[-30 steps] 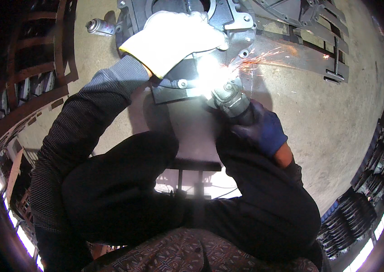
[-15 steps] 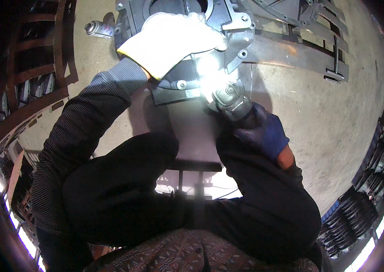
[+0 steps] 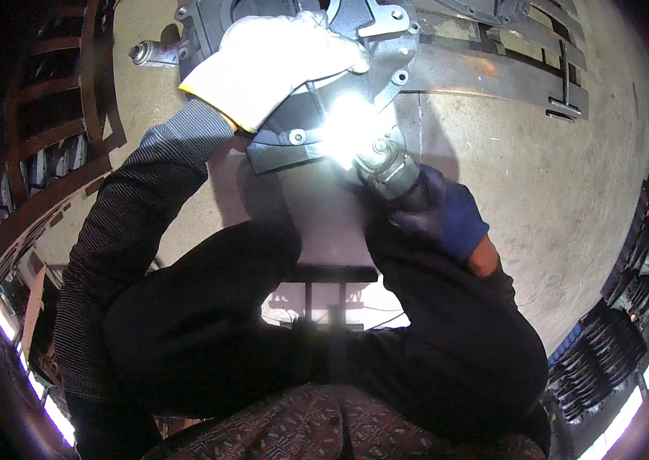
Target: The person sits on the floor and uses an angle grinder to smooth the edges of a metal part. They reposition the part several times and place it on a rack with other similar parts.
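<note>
A large grey metal housing (image 3: 282, 159) with a round opening and bolt holes lies in front of me. My left hand (image 3: 271, 65), in a white glove with a yellow cuff, grips it beside the opening. Its fingers curl at the rim and the thumb stretches right, though glare washes out detail. My right hand (image 3: 443, 215), in a blue glove, is closed around a dark power tool (image 3: 390, 172) with a round head, which looks like an angle grinder. The tool's head is at the near right edge of the housing. Strong white glare hides its working end and any contact.
A spray can (image 3: 154, 54) lies left of the housing. Behind and right is a slatted metal frame (image 3: 493, 77), with another casting (image 3: 497, 9) on it. A brown rack (image 3: 52, 73) stands far left; dark stacked parts (image 3: 600, 360) line the right. Concrete floor (image 3: 547, 184) lies between.
The housing, can and frame appear slightly higher and further left in the picture. Glare at the tool's head has grown brighter. Both hands keep their holds.
</note>
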Demonstrator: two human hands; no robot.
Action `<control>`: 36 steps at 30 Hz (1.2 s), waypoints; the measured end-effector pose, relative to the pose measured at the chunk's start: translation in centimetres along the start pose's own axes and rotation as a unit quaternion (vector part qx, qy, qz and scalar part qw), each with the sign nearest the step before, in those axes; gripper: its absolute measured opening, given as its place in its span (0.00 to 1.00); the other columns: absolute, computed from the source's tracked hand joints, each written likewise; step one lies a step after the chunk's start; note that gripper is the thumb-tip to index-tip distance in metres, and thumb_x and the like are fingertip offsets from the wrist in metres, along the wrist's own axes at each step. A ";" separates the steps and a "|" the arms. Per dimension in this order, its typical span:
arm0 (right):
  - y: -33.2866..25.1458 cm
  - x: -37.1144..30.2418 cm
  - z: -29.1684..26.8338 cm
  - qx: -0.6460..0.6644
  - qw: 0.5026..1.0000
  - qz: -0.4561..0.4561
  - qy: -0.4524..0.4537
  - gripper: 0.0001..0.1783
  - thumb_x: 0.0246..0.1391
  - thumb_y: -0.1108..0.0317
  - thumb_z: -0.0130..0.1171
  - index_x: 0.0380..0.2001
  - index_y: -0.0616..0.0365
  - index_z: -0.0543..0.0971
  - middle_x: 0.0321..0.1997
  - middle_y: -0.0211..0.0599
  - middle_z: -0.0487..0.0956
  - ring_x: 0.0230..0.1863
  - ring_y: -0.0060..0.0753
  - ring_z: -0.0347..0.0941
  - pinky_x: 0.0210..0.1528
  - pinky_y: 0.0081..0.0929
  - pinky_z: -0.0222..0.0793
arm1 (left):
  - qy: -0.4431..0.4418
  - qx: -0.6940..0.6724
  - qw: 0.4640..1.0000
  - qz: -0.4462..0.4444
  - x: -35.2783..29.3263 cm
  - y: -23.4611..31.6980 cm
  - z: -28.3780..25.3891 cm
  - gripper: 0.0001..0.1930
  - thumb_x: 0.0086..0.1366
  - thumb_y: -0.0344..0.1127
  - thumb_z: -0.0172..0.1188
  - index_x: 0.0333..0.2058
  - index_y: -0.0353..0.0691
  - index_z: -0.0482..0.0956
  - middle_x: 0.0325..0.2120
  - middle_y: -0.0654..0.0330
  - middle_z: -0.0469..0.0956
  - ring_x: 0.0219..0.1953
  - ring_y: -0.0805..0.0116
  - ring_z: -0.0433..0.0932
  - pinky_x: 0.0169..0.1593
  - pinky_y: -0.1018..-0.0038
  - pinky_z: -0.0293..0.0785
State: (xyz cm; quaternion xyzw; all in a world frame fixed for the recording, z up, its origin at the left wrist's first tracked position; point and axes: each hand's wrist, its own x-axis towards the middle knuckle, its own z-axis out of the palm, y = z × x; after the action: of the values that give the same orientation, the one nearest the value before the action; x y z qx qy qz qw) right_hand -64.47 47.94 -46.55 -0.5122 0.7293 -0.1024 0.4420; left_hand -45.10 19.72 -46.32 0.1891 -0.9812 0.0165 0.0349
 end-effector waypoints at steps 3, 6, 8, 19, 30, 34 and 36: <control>0.1 0.6 0.3 0.016 1.000 -0.014 0.022 0.44 0.47 0.43 0.79 0.63 0.52 0.75 0.47 0.55 0.87 0.48 0.62 0.85 0.50 0.49 0.81 | -0.004 0.001 1.000 0.015 0.1 0.0 -0.3 0.26 0.77 0.56 0.53 0.52 0.35 0.82 0.42 0.47 0.85 0.44 0.54 0.86 0.50 0.62 0.81; 0.0 1.1 0.4 0.017 0.999 -0.013 0.031 0.45 0.47 0.42 0.79 0.63 0.53 0.75 0.47 0.55 0.86 0.47 0.62 0.85 0.50 0.49 0.81 | -0.015 0.014 0.999 0.034 0.0 -0.4 -0.1 0.25 0.77 0.57 0.52 0.53 0.41 0.82 0.44 0.48 0.85 0.45 0.54 0.86 0.51 0.62 0.81; -0.3 1.1 0.3 0.004 1.000 -0.005 0.023 0.45 0.50 0.41 0.76 0.65 0.51 0.73 0.48 0.55 0.86 0.48 0.63 0.84 0.49 0.51 0.81 | -0.003 -0.016 0.999 0.031 -0.1 -0.6 0.2 0.19 0.76 0.57 0.52 0.55 0.59 0.84 0.48 0.52 0.84 0.47 0.56 0.86 0.51 0.62 0.81; 0.9 -1.3 -0.2 -0.018 0.999 0.030 -0.014 0.52 0.45 0.35 0.76 0.68 0.51 0.72 0.51 0.55 0.85 0.52 0.62 0.83 0.55 0.52 0.79 | -0.006 -0.036 0.999 -0.006 0.0 -0.9 1.4 0.21 0.75 0.61 0.52 0.58 0.66 0.85 0.49 0.53 0.85 0.48 0.54 0.86 0.52 0.60 0.80; 0.1 1.0 0.5 -0.009 1.000 -0.016 0.017 0.47 0.50 0.41 0.75 0.69 0.50 0.71 0.50 0.57 0.85 0.48 0.64 0.84 0.50 0.52 0.81 | 0.088 0.001 0.994 0.068 -0.8 -1.6 2.1 0.17 0.77 0.52 0.52 0.52 0.51 0.83 0.41 0.52 0.83 0.43 0.57 0.85 0.47 0.62 0.80; -0.4 1.0 0.1 -0.021 1.000 0.003 0.009 0.48 0.51 0.39 0.73 0.71 0.48 0.69 0.50 0.57 0.85 0.48 0.64 0.84 0.49 0.54 0.81 | 0.088 0.021 0.991 0.095 -0.9 -1.9 2.5 0.16 0.76 0.50 0.55 0.51 0.48 0.83 0.38 0.53 0.82 0.41 0.59 0.84 0.45 0.64 0.80; -0.5 1.1 0.1 -0.031 0.999 0.020 0.018 0.47 0.48 0.41 0.77 0.66 0.54 0.73 0.48 0.56 0.86 0.48 0.63 0.84 0.49 0.51 0.81 | 0.091 0.050 0.991 0.079 -1.0 -1.9 2.6 0.16 0.75 0.50 0.56 0.50 0.46 0.83 0.38 0.53 0.82 0.41 0.59 0.84 0.45 0.64 0.80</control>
State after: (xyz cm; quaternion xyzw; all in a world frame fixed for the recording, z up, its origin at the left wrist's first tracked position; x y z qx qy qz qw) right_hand -64.15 46.86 -46.89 -0.5095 0.7501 -0.0801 0.4140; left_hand -43.66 18.17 -48.92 0.1099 -0.9838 0.0856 0.1128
